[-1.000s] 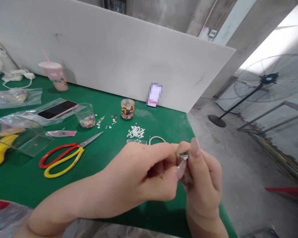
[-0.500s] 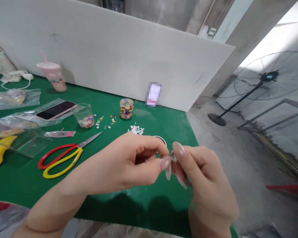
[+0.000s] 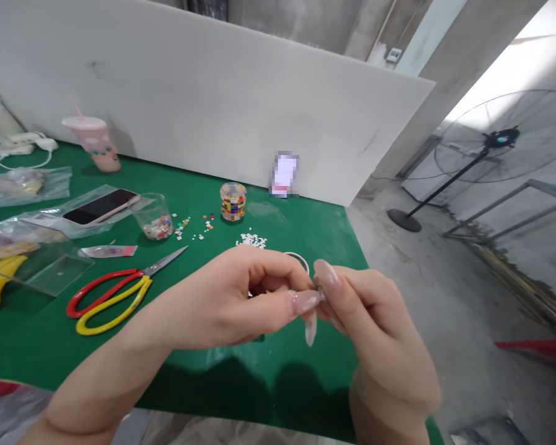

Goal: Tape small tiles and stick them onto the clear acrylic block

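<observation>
My left hand (image 3: 234, 303) and my right hand (image 3: 375, 321) meet above the near right part of the green table (image 3: 306, 235). Both are closed in a pinch on one tiny metallic piece (image 3: 321, 293) held between their fingertips; I cannot make out what it is. Just behind the fingers a white ring (image 3: 301, 259) lies on the table, partly hidden. A small heap of white bits (image 3: 252, 240) lies beyond it.
Red-and-yellow scissors (image 3: 115, 290) lie to the left. A colourful mosaic jar (image 3: 233, 201), a clear cup of bits (image 3: 155, 216), a phone (image 3: 99, 206) on plastic bags and a pink drink cup (image 3: 95, 143) stand further back. A white board backs the table. A floor fan (image 3: 495, 145) stands at right.
My hands have turned and dropped a little. A second ago the right thumb pointed up over a small silver piece; now both hands pinch it fingertip to fingertip. The view has shifted slightly.
</observation>
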The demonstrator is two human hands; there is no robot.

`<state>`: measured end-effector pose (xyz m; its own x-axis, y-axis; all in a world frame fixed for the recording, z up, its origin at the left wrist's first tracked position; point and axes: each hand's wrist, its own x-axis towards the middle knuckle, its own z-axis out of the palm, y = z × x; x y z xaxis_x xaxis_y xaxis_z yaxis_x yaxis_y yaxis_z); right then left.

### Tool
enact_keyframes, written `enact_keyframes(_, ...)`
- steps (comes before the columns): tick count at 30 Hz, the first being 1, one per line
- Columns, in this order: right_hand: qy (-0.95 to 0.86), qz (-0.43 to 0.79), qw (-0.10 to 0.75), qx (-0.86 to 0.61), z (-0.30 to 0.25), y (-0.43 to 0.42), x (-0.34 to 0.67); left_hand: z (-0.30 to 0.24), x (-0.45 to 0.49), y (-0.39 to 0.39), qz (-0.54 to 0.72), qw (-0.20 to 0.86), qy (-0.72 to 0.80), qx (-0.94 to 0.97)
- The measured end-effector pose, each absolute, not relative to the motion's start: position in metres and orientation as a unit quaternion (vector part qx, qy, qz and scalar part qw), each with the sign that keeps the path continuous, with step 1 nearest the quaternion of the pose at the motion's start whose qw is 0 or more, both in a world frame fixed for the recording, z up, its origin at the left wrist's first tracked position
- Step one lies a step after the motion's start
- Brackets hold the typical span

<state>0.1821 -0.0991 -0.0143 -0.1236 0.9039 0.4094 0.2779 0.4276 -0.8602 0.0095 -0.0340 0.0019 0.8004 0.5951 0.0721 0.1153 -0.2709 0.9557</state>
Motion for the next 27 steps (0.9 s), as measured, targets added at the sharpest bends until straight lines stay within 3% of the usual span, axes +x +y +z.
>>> enact_keyframes(4, -0.697, 0.339, 0.459, -0.434, -0.0138, -0.0987, 0.1870, 0.0018, 0.0111, -0.0354, 0.230, 0.555, 0.221, 0.768)
enact_keyframes(13, -0.675, 0.349, 0.489, -0.429, -0.0112, -0.1007, 0.1823, -0.0030, 0.0103, -0.0300, 0.218, 0.611, 0.188, 0.737)
enact_keyframes(27, -0.690, 0.346, 0.434, -0.464, -0.0097, -0.1040, 0.1905, -0.0034, 0.0121, -0.0320, 0.208, 0.585, 0.217, 0.753)
